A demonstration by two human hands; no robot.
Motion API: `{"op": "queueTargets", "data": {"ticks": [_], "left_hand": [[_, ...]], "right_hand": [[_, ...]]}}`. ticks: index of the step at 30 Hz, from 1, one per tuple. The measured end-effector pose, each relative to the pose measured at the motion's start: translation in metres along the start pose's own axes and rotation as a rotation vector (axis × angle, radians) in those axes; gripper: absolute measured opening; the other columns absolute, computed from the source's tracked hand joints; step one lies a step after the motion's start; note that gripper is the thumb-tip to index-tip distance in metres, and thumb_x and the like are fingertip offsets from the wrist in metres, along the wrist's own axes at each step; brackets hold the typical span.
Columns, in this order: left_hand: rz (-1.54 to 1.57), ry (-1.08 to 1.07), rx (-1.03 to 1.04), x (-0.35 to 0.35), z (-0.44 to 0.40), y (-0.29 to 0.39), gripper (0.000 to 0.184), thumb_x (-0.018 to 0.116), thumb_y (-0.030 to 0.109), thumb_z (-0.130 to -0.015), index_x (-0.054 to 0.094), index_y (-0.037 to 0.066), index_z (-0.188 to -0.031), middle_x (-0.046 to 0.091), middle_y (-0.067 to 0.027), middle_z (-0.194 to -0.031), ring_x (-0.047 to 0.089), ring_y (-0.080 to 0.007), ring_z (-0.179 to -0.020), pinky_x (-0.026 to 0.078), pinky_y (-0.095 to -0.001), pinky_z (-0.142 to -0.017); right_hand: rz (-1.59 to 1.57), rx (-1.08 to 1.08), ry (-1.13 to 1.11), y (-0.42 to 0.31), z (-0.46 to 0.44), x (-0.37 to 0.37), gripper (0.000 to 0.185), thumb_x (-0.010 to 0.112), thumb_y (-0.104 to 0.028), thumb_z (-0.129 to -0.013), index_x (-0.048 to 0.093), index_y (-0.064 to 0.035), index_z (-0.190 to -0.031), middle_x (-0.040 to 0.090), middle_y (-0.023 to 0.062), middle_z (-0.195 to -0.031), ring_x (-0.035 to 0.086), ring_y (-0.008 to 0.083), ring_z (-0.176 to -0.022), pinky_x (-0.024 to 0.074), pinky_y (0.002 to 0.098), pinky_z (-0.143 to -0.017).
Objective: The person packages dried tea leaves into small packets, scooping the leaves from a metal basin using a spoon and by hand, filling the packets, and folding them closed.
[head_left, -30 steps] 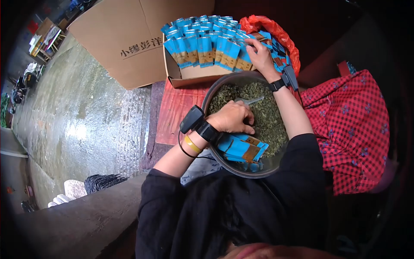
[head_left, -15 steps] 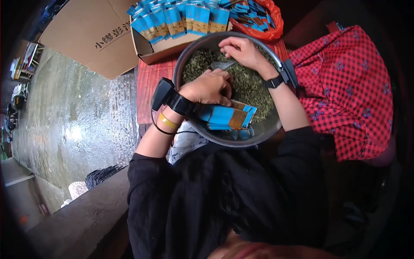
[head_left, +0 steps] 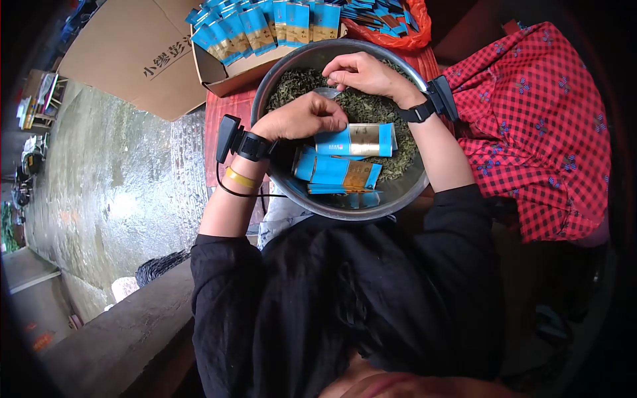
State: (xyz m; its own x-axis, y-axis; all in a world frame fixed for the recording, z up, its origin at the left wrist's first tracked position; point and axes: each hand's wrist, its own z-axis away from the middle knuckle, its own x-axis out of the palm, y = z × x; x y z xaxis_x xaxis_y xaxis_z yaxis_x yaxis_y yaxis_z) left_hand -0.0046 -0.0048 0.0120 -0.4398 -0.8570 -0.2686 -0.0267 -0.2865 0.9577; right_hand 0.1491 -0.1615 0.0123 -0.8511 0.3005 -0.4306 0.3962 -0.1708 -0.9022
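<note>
A blue-and-gold sachet (head_left: 363, 140) is pinched in the left hand (head_left: 296, 120), above stacked sachets (head_left: 337, 172) in the metal basin (head_left: 352, 214) of dried leaves (head_left: 403, 156). The right hand (head_left: 369, 75) is held curled near the clear spoon (head_left: 325, 91); whether anything is gripped cannot be told. More sachets are stood in the cardboard box (head_left: 224, 85).

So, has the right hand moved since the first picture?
Yes. The right hand was over the blue packets; now it is over the bowl, closer to the person's body.

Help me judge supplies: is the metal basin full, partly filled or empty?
Partly filled. The basin holds leaves below its rim, and bare wall shows beside the blue packets.
</note>
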Motion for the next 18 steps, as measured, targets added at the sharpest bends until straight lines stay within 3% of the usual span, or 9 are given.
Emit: {"op": "queueTargets", "data": {"ticks": [4, 5, 7, 9, 12, 13, 15, 17, 18], "left_hand": [[-0.002, 0.129, 0.040, 0.000, -0.002, -0.010, 0.020, 0.062, 0.019, -0.096, 0.065, 0.000, -0.100, 0.063, 0.0040, -0.084, 0.053, -0.0040, -0.082, 0.046, -0.0225, -0.075], [-0.006, 0.137, 0.044, -0.002, -0.001, -0.012, 0.020, 0.062, 0.019, -0.096, 0.065, 0.000, -0.100, 0.063, 0.0040, -0.084, 0.053, -0.0040, -0.082, 0.046, -0.0225, -0.075], [0.055, 0.329, -0.013, -0.003, 0.000, -0.008, 0.018, 0.061, 0.018, -0.097, 0.065, 0.000, -0.100, 0.062, 0.0038, -0.085, 0.052, -0.0039, -0.082, 0.045, -0.0219, -0.075], [0.040, 0.416, -0.028, -0.005, -0.002, -0.011, 0.016, 0.062, 0.015, -0.094, 0.065, -0.001, -0.096, 0.064, 0.0014, -0.084, 0.056, -0.0049, -0.080, 0.047, -0.0232, -0.073], [0.350, 0.715, 0.059, -0.006, -0.005, -0.011, 0.019, 0.064, 0.019, -0.094, 0.066, 0.002, -0.101, 0.064, 0.0029, -0.088, 0.056, -0.0038, -0.081, 0.047, -0.0212, -0.071], [0.427, 0.782, 0.152, -0.007, -0.005, -0.007, 0.028, 0.066, 0.024, -0.093, 0.064, 0.003, -0.110, 0.064, 0.0011, -0.095, 0.057, -0.0053, -0.082, 0.047, -0.0213, -0.071], [0.690, 0.719, 0.163, -0.012, 0.000, 0.000, 0.038, 0.068, 0.029, -0.092, 0.061, 0.003, -0.118, 0.064, -0.0016, -0.104, 0.059, -0.0075, -0.086, 0.048, -0.0224, -0.075], [0.595, 0.659, 0.191, -0.009, 0.003, 0.009, 0.045, 0.069, 0.033, -0.091, 0.058, 0.005, -0.123, 0.063, -0.0035, -0.110, 0.060, -0.0098, -0.090, 0.049, -0.0245, -0.078], [0.517, 0.653, 0.187, -0.005, 0.003, 0.011, 0.043, 0.068, 0.033, -0.092, 0.059, 0.004, -0.123, 0.064, -0.0032, -0.109, 0.060, -0.0100, -0.094, 0.049, -0.0256, -0.081]], "right_hand": [[-0.176, 0.063, -0.085, -0.014, 0.005, -0.005, 0.023, 0.057, -0.021, -0.098, 0.065, -0.0004, -0.106, 0.067, 0.0037, -0.090, 0.064, 0.0100, -0.077, 0.0528, 0.0225, -0.072], [-0.249, 0.163, -0.104, -0.019, 0.011, -0.009, 0.024, 0.059, -0.024, -0.097, 0.066, -0.0016, -0.102, 0.066, 0.0010, -0.086, 0.062, 0.0081, -0.077, 0.0508, 0.0221, -0.071], [0.018, 0.035, -0.198, -0.020, 0.016, -0.015, 0.025, 0.063, -0.026, -0.094, 0.067, -0.0017, -0.099, 0.065, -0.0011, -0.083, 0.059, 0.0056, -0.078, 0.0485, 0.0228, -0.071], [-0.031, 0.113, -0.283, -0.026, 0.021, -0.013, 0.026, 0.068, -0.030, -0.091, 0.068, -0.0040, -0.095, 0.064, -0.0024, -0.082, 0.056, 0.0036, -0.075, 0.0470, 0.0222, -0.068], [0.056, 0.028, -0.273, -0.021, 0.018, -0.013, 0.024, 0.066, -0.028, -0.093, 0.067, -0.0038, -0.096, 0.064, -0.0022, -0.083, 0.056, 0.0034, -0.078, 0.0474, 0.0222, -0.070], [-0.073, 0.017, -0.174, -0.017, 0.017, -0.011, 0.024, 0.064, -0.027, -0.094, 0.066, -0.0034, -0.097, 0.065, -0.0016, -0.084, 0.058, 0.0041, -0.079, 0.0479, 0.0222, -0.072], [-0.194, 0.000, -0.079, -0.015, 0.013, -0.009, 0.024, 0.063, -0.026, -0.095, 0.065, -0.0029, -0.098, 0.065, -0.0009, -0.086, 0.059, 0.0048, -0.080, 0.0484, 0.0221, -0.073], [-0.417, -0.028, 0.037, -0.020, 0.011, -0.004, 0.022, 0.057, -0.025, -0.098, 0.060, -0.0031, -0.102, 0.065, -0.0009, -0.089, 0.060, 0.0054, -0.083, 0.0484, 0.0212, -0.073], [-0.469, -0.020, -0.041, -0.023, 0.010, -0.002, 0.024, 0.055, -0.027, -0.100, 0.060, -0.0035, -0.100, 0.066, -0.0005, -0.094, 0.062, 0.0071, -0.086, 0.0491, 0.0215, -0.076]]}}
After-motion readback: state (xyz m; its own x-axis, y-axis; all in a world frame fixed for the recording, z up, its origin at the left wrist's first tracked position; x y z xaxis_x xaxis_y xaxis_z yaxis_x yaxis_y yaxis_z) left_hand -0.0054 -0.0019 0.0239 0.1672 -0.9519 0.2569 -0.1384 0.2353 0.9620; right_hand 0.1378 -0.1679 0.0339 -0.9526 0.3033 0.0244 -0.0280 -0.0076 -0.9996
